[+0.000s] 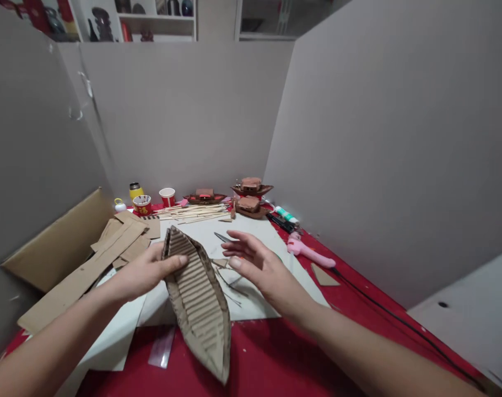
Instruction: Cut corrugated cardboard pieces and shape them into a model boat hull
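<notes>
Our cardboard hull [201, 309] looks shaped but roofless, unlike the boats [249, 207] behind. We've got it over the red table [271, 358], left hand [147, 270] pinching its side, right hand [262, 270] empty, loosely spread.

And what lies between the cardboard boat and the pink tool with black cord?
In the head view: a metal blade, a cardboard scrap, thin dark strips and the right hand, over white paper.

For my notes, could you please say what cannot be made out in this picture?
In the head view:
Left hand: fingers, except the thumb, behind the cardboard boat.
Metal blade: partly behind the right hand.
White shelves: cut off by the top edge.
Tube: label too small.
</notes>
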Motion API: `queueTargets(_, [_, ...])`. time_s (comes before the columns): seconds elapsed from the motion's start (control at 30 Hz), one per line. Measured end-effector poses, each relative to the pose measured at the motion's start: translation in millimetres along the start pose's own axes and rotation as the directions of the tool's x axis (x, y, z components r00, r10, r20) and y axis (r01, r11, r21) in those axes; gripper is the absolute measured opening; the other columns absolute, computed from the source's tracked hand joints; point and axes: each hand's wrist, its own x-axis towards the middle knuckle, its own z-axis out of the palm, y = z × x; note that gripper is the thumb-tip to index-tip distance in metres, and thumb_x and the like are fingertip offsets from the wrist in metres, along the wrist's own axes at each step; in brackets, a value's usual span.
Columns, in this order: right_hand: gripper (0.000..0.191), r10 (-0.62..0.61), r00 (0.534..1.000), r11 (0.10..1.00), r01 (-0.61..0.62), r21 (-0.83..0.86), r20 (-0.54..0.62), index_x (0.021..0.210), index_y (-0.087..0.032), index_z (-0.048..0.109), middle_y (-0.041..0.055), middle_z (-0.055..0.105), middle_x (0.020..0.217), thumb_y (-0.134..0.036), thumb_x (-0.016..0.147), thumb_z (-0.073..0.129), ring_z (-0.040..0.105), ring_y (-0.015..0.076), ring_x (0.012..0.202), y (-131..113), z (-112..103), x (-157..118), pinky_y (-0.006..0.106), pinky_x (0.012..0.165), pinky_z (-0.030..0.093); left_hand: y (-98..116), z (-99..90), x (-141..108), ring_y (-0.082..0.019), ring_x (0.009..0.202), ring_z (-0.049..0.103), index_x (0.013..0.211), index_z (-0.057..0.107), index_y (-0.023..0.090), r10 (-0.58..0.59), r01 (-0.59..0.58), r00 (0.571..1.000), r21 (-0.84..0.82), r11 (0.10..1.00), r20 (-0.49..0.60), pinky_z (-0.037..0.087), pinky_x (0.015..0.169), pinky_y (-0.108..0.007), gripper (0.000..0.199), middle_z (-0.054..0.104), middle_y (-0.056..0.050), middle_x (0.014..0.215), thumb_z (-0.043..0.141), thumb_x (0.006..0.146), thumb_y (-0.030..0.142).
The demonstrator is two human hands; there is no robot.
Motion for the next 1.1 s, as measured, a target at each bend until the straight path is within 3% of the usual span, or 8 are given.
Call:
queueTargets(0.13, [0.040, -0.082, 0.989, 0.984, 0.100, -0.151, 0.122, 0.117, -0.018, 0.060, 0.0099, 0.064, 0.113, -0.028, 0.079, 0.066, 0.061, 0.0212, 0.102, 0, 3, -15, 0.037, 0.088, 0.049, -2, 35.6, -14, -0.019, 0.090, 0.059, 0.098, 0.065, 0.017, -0.079, 0.040, 0.967, 0.162, 0.986, 0.241, 0.048, 0.082, -0.030, 0.021, 0.067, -0.002, 0.095, 0.057, 0.090, 0.035])
queueTargets(0.3, [0.015, -0.147, 0.970, 0.954, 0.190, -0.234, 0.193, 0.092, -0.015, 0.069, 0.0058, 0.064, 0.089, -0.019, 0.080, 0.061, 0.060, 0.0184, 0.082, 7, 2, -30, 0.032, 0.074, 0.048, -13, 60.6, -14, -0.018, 0.095, 0.056, 0.102, 0.061, 0.018, -0.115, 0.056, 0.940, 0.188, 0.981, 0.320, 0.047, 0.085, -0.029, 0.016, 0.063, -0.001, 0.099, 0.054, 0.092, 0.027])
queueTargets(0.4, [0.013, -0.089, 0.979, 0.965, 0.131, -0.228, 0.183, 0.091, -0.015, 0.067, 0.0063, 0.065, 0.090, -0.020, 0.081, 0.060, 0.060, 0.0200, 0.085, 11, -3, -30, 0.033, 0.076, 0.047, -18, 66.7, -8, -0.019, 0.096, 0.058, 0.108, 0.058, 0.017, -0.123, 0.095, 0.946, 0.105, 0.990, 0.299, 0.047, 0.086, -0.031, 0.021, 0.064, -0.001, 0.100, 0.057, 0.089, 0.025])
queueTargets(0.6, [0.011, -0.027, 0.994, 0.990, 0.042, -0.134, 0.109, 0.089, -0.017, 0.062, 0.0045, 0.065, 0.091, -0.025, 0.080, 0.063, 0.059, 0.0189, 0.086, 21, -8, -19, 0.030, 0.076, 0.047, -31, 80.2, 2, -0.023, 0.104, 0.059, 0.118, 0.054, 0.015, -0.043, 0.055, 0.992, -0.100, 0.993, 0.117, 0.047, 0.091, -0.034, 0.034, 0.065, -0.007, 0.112, 0.059, 0.090, 0.033])
queueTargets(0.77, [0.012, 0.063, 0.984, 0.998, -0.057, -0.041, 0.167, 0.091, -0.018, 0.060, 0.0014, 0.061, 0.085, -0.026, 0.082, 0.063, 0.056, 0.0142, 0.071, 35, -8, -13, 0.026, 0.065, 0.047, -51, 84.1, 3, -0.021, 0.102, 0.058, 0.120, 0.056, 0.018, 0.021, -0.020, 0.997, -0.015, 1.000, 0.070, 0.044, 0.094, -0.033, 0.031, 0.064, -0.006, 0.114, 0.052, 0.095, 0.035])
queueTargets(0.97, [0.004, -0.027, 0.998, 0.967, 0.041, -0.250, 0.060, 0.080, -0.019, 0.059, 0.0014, 0.059, 0.078, -0.022, 0.082, 0.062, 0.056, 0.0168, 0.077, 49, -4, -11, 0.027, 0.069, 0.047, -66, 81.0, 6, -0.019, 0.088, 0.056, 0.105, 0.059, 0.019, -0.040, 0.039, 0.996, 0.020, 0.999, 0.080, 0.046, 0.087, -0.033, 0.022, 0.063, -0.002, 0.094, 0.051, 0.095, 0.036])
queueTargets(1.1, [0.015, 0.121, 0.991, 0.984, -0.113, -0.138, 0.058, 0.093, -0.019, 0.064, 0.0016, 0.065, 0.083, -0.027, 0.080, 0.067, 0.059, 0.0161, 0.072, 51, -5, -8, 0.028, 0.066, 0.049, -67, 77.4, 7, -0.020, 0.094, 0.058, 0.111, 0.057, 0.020, -0.056, 0.061, 0.995, -0.058, 0.996, 0.077, 0.047, 0.088, -0.033, 0.024, 0.064, -0.003, 0.101, 0.053, 0.094, 0.035])
